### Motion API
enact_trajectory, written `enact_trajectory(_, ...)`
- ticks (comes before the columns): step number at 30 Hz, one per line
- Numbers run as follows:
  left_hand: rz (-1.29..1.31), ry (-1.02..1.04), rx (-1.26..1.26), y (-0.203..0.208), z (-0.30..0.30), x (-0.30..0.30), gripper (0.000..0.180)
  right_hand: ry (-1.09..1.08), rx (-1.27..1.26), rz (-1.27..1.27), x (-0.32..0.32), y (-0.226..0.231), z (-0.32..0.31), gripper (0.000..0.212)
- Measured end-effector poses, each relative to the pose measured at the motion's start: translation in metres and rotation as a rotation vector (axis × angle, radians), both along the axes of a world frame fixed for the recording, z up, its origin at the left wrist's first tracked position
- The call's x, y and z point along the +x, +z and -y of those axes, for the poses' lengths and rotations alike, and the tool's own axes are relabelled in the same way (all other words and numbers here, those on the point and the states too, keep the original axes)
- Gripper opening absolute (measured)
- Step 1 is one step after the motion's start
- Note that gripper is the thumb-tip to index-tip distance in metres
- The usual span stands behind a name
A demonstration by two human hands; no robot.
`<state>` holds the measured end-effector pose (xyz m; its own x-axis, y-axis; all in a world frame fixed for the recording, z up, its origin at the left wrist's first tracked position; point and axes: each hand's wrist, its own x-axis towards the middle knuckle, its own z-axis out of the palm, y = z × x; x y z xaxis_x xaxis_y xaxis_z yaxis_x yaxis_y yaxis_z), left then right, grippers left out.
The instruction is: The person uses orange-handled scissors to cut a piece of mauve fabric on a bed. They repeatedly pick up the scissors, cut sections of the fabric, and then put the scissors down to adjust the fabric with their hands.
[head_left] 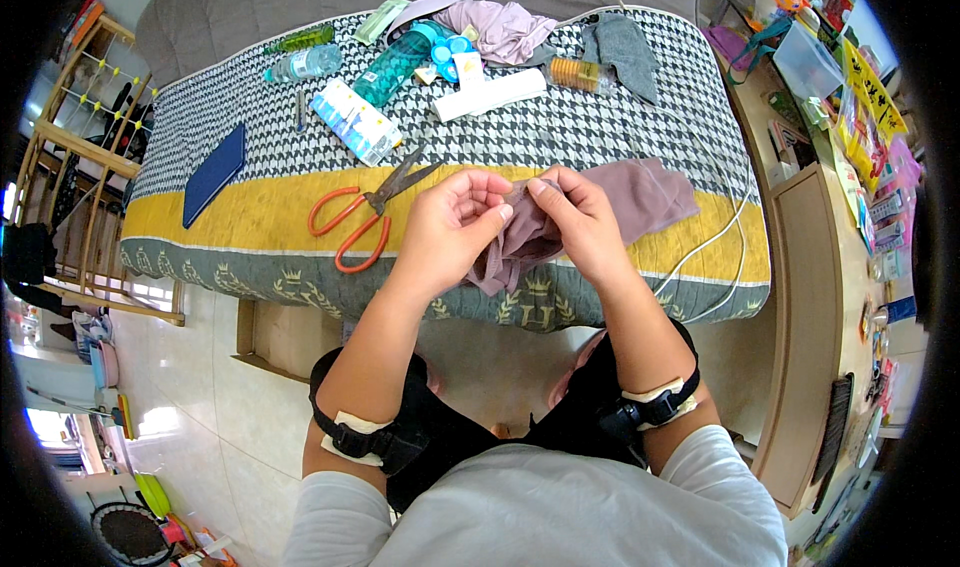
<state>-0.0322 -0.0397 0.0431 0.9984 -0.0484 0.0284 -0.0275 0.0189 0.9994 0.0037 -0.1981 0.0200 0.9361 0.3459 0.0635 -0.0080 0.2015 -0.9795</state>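
Both my hands meet over the front of the bed. My right hand pinches a mauve cloth garment between thumb and fingers; part of it bunches below the hands, and the rest lies to the right. My left hand is closed, its fingers curled and its thumb tip against the edge of the bunched cloth. Whatever is between its fingertips is too small to make out. Just left of that hand lies a pair of scissors with orange handles and dark blades spread apart.
A dark blue flat case lies at the left. Farther back are a blue-and-white packet, a teal bottle, a white roll, a jar and a grey cloth. A white cable loops at the right beside a cluttered cabinet.
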Motion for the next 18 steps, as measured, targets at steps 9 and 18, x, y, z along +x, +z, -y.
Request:
enact_trajectory(9,-0.027,0.014,0.049,-0.0013,0.0023,-0.0042,0.007,-0.043,0.047,0.033,-0.0024,0.002,-0.003,0.017)
enact_trajectory(18,-0.067,0.033,-0.176,-0.0059,-0.0049,-0.0004,0.004,-0.006,0.019,-0.03,-0.0034,0.0023,-0.0042,0.02)
